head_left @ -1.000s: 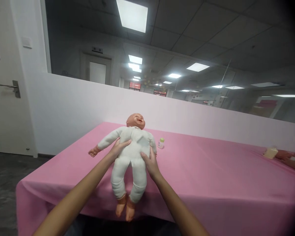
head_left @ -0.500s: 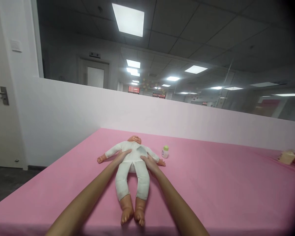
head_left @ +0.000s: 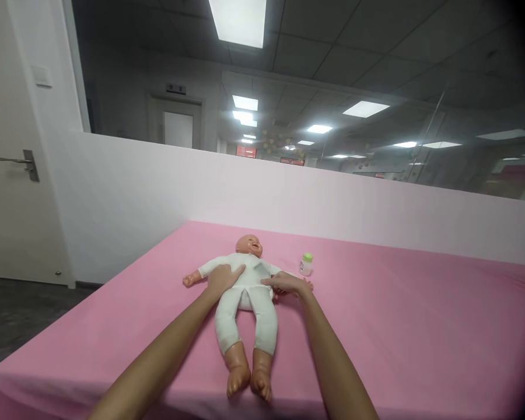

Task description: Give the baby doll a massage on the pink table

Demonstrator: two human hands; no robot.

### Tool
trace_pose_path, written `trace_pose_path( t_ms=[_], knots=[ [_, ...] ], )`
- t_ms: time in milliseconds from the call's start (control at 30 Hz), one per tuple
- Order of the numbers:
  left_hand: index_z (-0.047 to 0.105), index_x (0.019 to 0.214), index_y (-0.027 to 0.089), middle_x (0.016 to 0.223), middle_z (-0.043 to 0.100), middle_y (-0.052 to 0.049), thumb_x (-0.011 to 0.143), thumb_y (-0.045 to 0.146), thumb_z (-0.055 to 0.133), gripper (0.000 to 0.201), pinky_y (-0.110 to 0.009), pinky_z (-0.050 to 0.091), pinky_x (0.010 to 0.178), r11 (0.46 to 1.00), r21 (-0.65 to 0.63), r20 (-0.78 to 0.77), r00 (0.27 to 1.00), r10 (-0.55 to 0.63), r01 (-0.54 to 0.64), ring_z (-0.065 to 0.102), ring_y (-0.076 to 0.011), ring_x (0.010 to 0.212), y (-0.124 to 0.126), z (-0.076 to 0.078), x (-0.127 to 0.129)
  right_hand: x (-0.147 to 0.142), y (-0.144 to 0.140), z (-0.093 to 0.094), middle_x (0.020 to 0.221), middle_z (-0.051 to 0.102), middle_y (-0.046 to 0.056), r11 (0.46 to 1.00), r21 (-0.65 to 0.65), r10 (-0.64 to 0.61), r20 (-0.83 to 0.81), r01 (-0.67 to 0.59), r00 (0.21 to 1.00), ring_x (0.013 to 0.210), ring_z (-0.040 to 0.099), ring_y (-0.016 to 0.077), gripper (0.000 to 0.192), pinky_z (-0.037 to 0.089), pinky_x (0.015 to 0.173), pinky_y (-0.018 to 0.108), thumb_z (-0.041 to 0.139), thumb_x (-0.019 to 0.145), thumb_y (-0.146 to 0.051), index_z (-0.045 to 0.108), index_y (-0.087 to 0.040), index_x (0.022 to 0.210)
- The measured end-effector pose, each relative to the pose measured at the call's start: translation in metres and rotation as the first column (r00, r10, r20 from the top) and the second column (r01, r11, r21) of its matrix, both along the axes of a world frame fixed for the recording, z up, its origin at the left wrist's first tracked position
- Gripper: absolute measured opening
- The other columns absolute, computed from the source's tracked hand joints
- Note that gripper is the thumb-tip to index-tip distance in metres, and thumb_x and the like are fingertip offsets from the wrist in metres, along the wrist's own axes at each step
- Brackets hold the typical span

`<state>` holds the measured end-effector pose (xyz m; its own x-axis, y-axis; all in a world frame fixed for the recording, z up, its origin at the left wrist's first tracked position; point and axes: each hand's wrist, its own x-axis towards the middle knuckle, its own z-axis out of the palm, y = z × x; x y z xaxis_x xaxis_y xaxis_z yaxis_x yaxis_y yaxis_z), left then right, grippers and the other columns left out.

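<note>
baby doll (head_left: pixel 245 291) lies face-up on the pink table (head_left: pixel 398 326), feet toward the near edge. left hand (head_left: pixel 224 277) rests open on its torso; right hand (head_left: pixel 289 284) lies open over its arm. small bottle (head_left: pixel 305 264) stands at two o'clock of the doll.

A baby doll (head_left: pixel 245 294) in a white suit lies face up on a pink-covered table (head_left: pixel 398 326), feet toward the near edge. The left hand (head_left: pixel 224 277) rests flat on its chest; the right hand (head_left: pixel 289 284) lies over its arm. A small green-capped bottle (head_left: pixel 305 264) stands just beside the doll.
</note>
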<state>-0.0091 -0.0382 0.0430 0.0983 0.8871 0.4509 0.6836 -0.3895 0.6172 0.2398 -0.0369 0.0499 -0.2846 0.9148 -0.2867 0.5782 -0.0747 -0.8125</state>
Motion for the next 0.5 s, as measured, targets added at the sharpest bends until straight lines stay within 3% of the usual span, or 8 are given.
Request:
trace_pose_path(
  t_ms=[67, 200, 267, 333, 400, 500],
  knots=[
    [0.070, 0.072, 0.013, 0.062, 0.068, -0.010, 0.093, 0.065, 0.044, 0.062, -0.031, 0.050, 0.075, 0.986, -0.066, -0.145, 0.979, 0.140, -0.151, 0.070, -0.0240, 0.070, 0.006, -0.008, 0.004, 0.004, -0.001, -0.002, 0.058, 0.066, 0.006, 0.999, 0.005, 0.040, 0.001, -0.040, 0.999, 0.053, 0.060, 0.0169, 0.049, 0.043, 0.052, 0.026, 0.072, 0.080, -0.062, 0.060, -0.018, 0.062],
    [0.073, 0.077, 0.010, 0.069, 0.070, -0.015, 0.093, 0.074, 0.029, 0.080, -0.037, 0.048, 0.084, 0.980, -0.105, -0.351, 0.928, 0.122, -0.169, 0.072, -0.0304, 0.079, 0.009, -0.004, 0.008, 0.018, -0.008, -0.006, 0.055, 0.063, 0.004, 0.998, 0.023, 0.063, 0.004, -0.063, 0.998, 0.049, 0.051, 0.0132, 0.050, 0.036, 0.051, 0.026, 0.071, 0.081, -0.061, 0.061, -0.017, 0.059],
    [0.073, 0.077, 0.010, 0.071, 0.071, -0.018, 0.089, 0.079, 0.034, 0.080, -0.040, 0.048, 0.082, 0.964, -0.156, -0.431, 0.893, 0.129, -0.215, 0.071, -0.0347, 0.081, 0.009, 0.008, 0.007, 0.024, -0.011, -0.006, 0.049, 0.054, 0.000, 0.997, 0.076, -0.007, -0.018, 0.009, 1.000, 0.045, 0.041, 0.0099, 0.051, 0.031, 0.049, 0.026, 0.073, 0.078, -0.060, 0.055, -0.018, 0.055],
    [0.071, 0.075, 0.013, 0.072, 0.071, -0.017, 0.088, 0.076, 0.041, 0.071, -0.040, 0.046, 0.075, 0.962, -0.141, -0.460, 0.876, 0.144, -0.232, 0.070, -0.0343, 0.077, 0.005, 0.021, 0.007, 0.025, -0.010, -0.004, 0.043, 0.040, -0.006, 0.971, 0.164, -0.143, -0.196, 0.176, 0.970, 0.043, 0.030, 0.0077, 0.054, 0.026, 0.047, 0.025, 0.072, 0.079, -0.062, 0.047, -0.021, 0.055],
    [0.064, 0.063, 0.017, 0.063, 0.066, -0.011, 0.091, 0.067, 0.045, 0.060, -0.036, 0.042, 0.066, 0.983, -0.031, -0.420, 0.895, 0.151, -0.180, 0.064, -0.0278, 0.065, -0.007, 0.032, 0.012, 0.020, -0.006, -0.002, 0.043, 0.028, -0.010, 0.905, 0.177, -0.252, -0.511, 0.387, 0.822, 0.042, 0.023, 0.0080, 0.056, 0.023, 0.045, 0.025, 0.061, 0.084, -0.068, 0.038, -0.024, 0.059],
    [0.053, 0.055, 0.020, 0.055, 0.054, -0.002, 0.097, 0.054, 0.045, 0.054, -0.031, 0.035, 0.061, 0.986, 0.135, -0.269, 0.961, -0.059, 0.098, 0.053, -0.0170, 0.057, -0.036, 0.039, 0.034, 0.005, 0.000, -0.002, 0.046, 0.021, -0.011, 0.850, 0.004, -0.269, -0.856, 0.527, 0.441, 0.042, 0.019, 0.0100, 0.054, 0.023, 0.043, 0.025, 0.043, 0.092, -0.070, 0.030, -0.026, 0.064]
  ],
)
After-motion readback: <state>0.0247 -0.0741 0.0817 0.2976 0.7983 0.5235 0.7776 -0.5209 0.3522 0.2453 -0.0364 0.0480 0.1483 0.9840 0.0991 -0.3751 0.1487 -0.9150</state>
